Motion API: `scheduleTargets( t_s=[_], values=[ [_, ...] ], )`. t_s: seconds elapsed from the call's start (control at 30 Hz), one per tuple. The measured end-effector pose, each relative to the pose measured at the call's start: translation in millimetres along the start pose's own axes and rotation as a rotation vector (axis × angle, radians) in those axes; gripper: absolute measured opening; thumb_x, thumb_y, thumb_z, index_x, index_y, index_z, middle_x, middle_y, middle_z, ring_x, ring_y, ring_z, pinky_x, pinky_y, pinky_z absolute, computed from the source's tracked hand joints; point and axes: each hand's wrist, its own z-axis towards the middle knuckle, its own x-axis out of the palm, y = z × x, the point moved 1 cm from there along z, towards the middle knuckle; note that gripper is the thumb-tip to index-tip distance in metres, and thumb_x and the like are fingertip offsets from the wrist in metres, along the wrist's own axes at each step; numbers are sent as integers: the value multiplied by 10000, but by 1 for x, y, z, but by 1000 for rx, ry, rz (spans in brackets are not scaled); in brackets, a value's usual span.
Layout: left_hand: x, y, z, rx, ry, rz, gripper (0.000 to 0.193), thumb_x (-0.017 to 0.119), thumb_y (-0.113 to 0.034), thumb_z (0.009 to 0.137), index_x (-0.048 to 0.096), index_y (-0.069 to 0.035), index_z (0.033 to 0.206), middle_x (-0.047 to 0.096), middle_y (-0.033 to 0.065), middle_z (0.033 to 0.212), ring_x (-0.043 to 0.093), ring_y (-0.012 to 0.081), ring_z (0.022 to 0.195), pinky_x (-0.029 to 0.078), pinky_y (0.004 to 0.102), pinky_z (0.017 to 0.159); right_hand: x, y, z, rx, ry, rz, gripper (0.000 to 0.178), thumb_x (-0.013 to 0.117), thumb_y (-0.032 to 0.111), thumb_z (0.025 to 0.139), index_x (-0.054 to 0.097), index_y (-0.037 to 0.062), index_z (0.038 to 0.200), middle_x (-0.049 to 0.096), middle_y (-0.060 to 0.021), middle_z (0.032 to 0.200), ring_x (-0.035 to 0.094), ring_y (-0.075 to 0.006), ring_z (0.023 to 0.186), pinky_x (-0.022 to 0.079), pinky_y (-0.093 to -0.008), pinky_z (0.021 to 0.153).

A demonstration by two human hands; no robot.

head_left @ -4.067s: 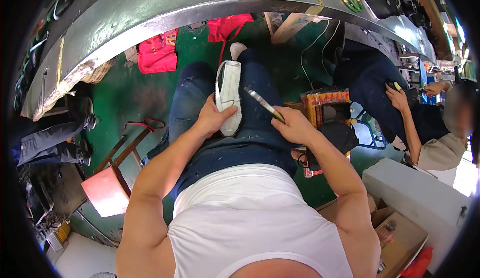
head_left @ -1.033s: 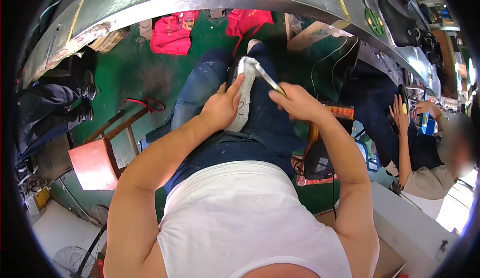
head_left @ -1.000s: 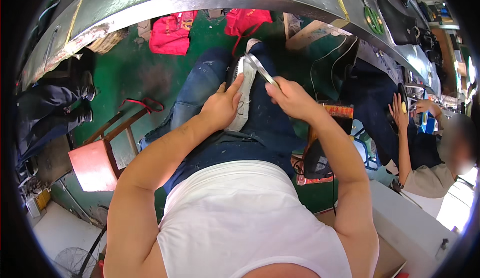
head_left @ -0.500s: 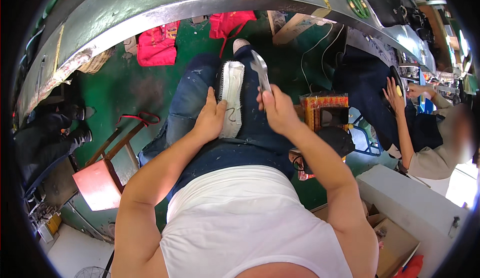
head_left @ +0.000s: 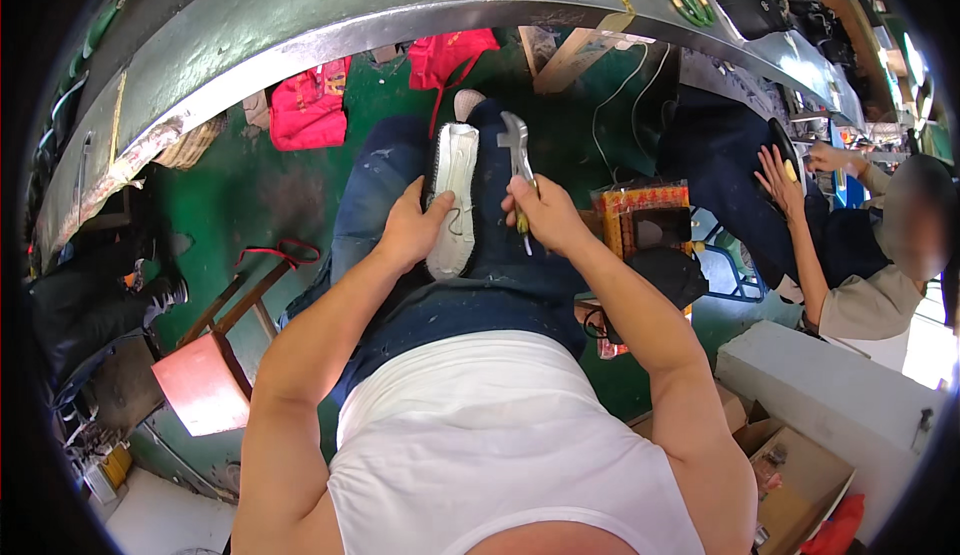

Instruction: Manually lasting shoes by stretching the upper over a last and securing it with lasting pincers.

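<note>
On my lap lies a shoe (head_left: 455,220) with a long whitish underside turned up and a dark stitched edge along its left. My left hand (head_left: 412,225) grips it from the left side, thumb laid on the pale surface. A thin dark line, like a thread, shows by that thumb. Just to the right of the shoe, my right hand (head_left: 548,217) is closed around metal pincers (head_left: 516,145). Their silver jaw end points away from me, and two handle ends, one yellowish, stick out below the fingers. The pincers are apart from the shoe.
A metal-edged workbench (head_left: 400,30) curves across the far side. Red bags (head_left: 307,110) lie on the green floor beneath it. A stool (head_left: 205,385) stands at left. At right sit a red-yellow package (head_left: 645,210), an open cardboard box (head_left: 800,485) and a co-worker (head_left: 850,295).
My right hand has turned the pincers more upright and shifted slightly, so their handle ends now show. The left hand still grips the shoe, its thumb now farther over the underside.
</note>
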Motion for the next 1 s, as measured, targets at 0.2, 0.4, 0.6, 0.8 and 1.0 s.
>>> scheduleTargets(
  t_s=[0.2,0.4,0.6,0.8,1.0],
  values=[
    [-12,-19,-25,524,69,-20,867,708,-141,888,173,39,1546,427,275,1482,481,329,1349,386,349,1104,-8,29,11,82,52,663,506,384,481,1065,582,27,1173,638,-36,932,623,-152,837,519,-334,768],
    [-23,-6,-23,563,248,150,1135,701,52,786,-120,-24,1566,263,249,1584,354,336,1447,333,361,1160,29,21,-8,-279,13,171,418,548,350,1028,579,-26,1208,663,-108,1048,612,-168,988,477,-321,904],
    [-24,3,-25,507,314,70,1165,672,63,748,-158,-31,1560,330,267,1540,366,342,1439,353,365,1148,37,24,-16,-351,-61,135,395,582,322,1009,584,-26,1198,686,-134,1058,644,-182,994,494,-338,891],
    [-49,-34,-59,333,517,-239,1116,762,-38,763,-3,3,1575,426,193,1477,456,291,1362,384,366,1113,50,33,-20,-319,-71,73,394,611,314,991,582,-17,1202,693,-173,1018,682,-258,972,509,-363,866],
    [-30,-26,-63,17,27,-621,629,828,-155,812,473,-4,1309,614,105,1221,620,178,1050,508,331,933,58,52,-21,-232,142,-136,392,603,238,1000,547,-21,1290,676,-100,1063,647,-149,951,515,-323,862]
  ],
)
